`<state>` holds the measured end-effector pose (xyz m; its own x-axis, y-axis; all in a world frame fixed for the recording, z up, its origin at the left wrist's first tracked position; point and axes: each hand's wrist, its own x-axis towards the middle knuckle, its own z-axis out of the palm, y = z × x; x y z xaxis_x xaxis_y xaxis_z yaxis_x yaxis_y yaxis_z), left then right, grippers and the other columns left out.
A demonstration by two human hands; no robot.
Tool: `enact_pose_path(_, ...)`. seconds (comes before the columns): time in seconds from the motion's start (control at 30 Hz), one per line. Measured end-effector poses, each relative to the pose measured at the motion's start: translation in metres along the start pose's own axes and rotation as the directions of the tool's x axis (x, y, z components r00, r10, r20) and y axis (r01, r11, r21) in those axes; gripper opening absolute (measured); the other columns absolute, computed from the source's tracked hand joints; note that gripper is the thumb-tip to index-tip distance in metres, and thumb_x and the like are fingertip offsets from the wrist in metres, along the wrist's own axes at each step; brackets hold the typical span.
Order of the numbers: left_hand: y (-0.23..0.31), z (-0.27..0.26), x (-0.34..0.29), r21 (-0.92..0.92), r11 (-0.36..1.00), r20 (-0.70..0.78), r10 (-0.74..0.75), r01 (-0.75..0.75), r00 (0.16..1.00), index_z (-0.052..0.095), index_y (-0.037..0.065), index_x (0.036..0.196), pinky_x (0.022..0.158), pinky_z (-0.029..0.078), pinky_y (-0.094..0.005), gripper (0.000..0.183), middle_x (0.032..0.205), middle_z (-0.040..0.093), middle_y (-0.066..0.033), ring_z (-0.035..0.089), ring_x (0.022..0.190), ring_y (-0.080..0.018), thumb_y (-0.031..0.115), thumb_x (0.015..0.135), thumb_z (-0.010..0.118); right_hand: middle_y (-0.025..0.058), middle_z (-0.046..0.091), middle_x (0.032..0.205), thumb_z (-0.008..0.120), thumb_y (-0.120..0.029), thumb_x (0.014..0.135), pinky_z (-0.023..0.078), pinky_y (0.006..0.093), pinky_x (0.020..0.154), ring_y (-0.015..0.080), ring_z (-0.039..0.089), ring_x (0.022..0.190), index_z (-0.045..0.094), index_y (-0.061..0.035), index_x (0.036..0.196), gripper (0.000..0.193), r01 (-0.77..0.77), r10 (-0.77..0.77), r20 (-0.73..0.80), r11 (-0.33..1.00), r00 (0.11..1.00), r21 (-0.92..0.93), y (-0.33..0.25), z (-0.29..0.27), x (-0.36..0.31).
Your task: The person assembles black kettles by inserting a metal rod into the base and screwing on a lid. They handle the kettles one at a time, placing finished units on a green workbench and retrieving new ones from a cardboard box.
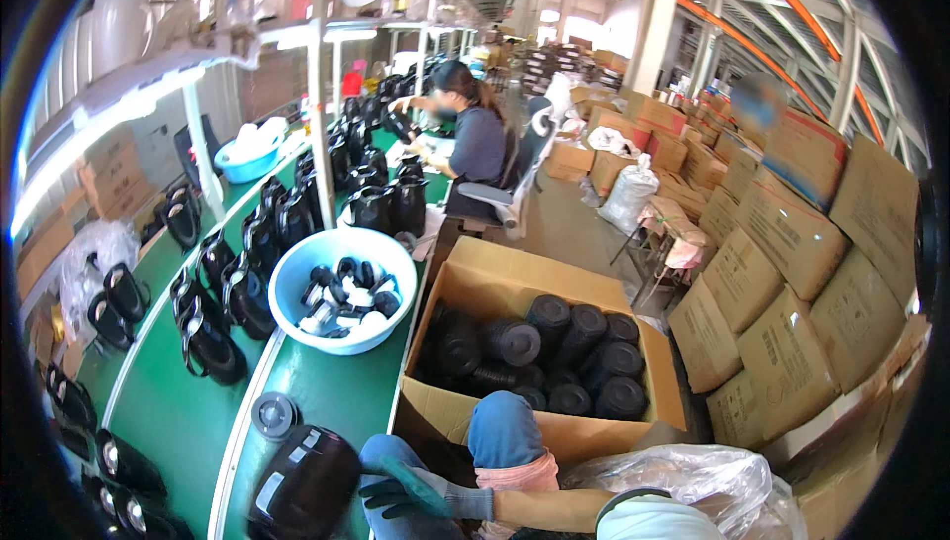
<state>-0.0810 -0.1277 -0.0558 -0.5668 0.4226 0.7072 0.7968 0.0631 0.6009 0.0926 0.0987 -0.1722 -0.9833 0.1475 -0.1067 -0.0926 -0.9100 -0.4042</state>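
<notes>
Showing over the green counter's (158, 396) near edge, the black jug (305, 486) was flanked by a grey disc (274, 414) and the loosely spread right hand (414, 492), backed by a blue basin (289, 288) and other jugs (247, 299), and blocked rightward by an open carton (534, 271), while the left hand's state could not be told.

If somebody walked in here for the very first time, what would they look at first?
Probably the big light-blue basin of black and white parts, on the green work surface. Next, perhaps the open cardboard box to its right, holding stacks of round black pieces. At the bottom, a gloved right hand is beside a shiny black vessel.
</notes>
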Motion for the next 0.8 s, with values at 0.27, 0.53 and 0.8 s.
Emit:
enact_pose_path(0.27, -0.174, 0.034, 0.138, 0.535, 0.817, 0.034, -0.275, 0.215, 0.961, 0.069, 0.013, 0.122, 0.108, 0.045, -0.0487, 0.057, 0.138, 0.055, -0.0265, 0.055, 0.127, -0.044, 0.029, 0.071, 0.089, 0.0237, 0.048, 0.155, 0.032, -0.05, 0.111, 0.041, 0.051, 0.117, 0.0391, 0.05, 0.14, 0.025, -0.0032, 0.163, 0.069, -0.247, 0.256, -0.193, 0.966, 0.947, 0.069, 0.01, 0.004, -0.012)
enact_pose_path(0.53, -0.338, 0.099, 0.262, 0.631, 0.742, 0.046, -0.325, 0.224, 0.945, 0.067, 0.023, 0.131, 0.112, 0.043, -0.0481, 0.061, 0.14, 0.056, -0.0276, 0.054, 0.131, -0.0438, 0.042, 0.076, 0.083, 0.0261, 0.046, 0.156, 0.032, -0.05, 0.111, 0.04, 0.0538, 0.117, 0.0422, 0.051, 0.139, 0.023, -0.002, 0.163, 0.072, -0.332, 0.309, -0.261, 0.942, 0.915, -0.047, 0.006, 0.002, -0.005)
enact_pose_path(0.8, -0.361, 0.084, 0.278, 0.688, 0.684, -0.028, -0.308, 0.241, 0.951, 0.036, 0.014, 0.16, 0.114, 0.039, -0.0545, 0.096, 0.156, 0.045, -0.0213, 0.046, 0.141, -0.0411, 0.056, 0.082, 0.074, 0.0257, 0.048, 0.154, 0.031, -0.058, 0.109, 0.037, 0.0592, 0.119, 0.0431, 0.051, 0.139, 0.022, -0.0037, 0.163, 0.078, -0.309, 0.275, -0.247, 0.945, 0.929, -0.109, 0.015, 0.001, -0.008)
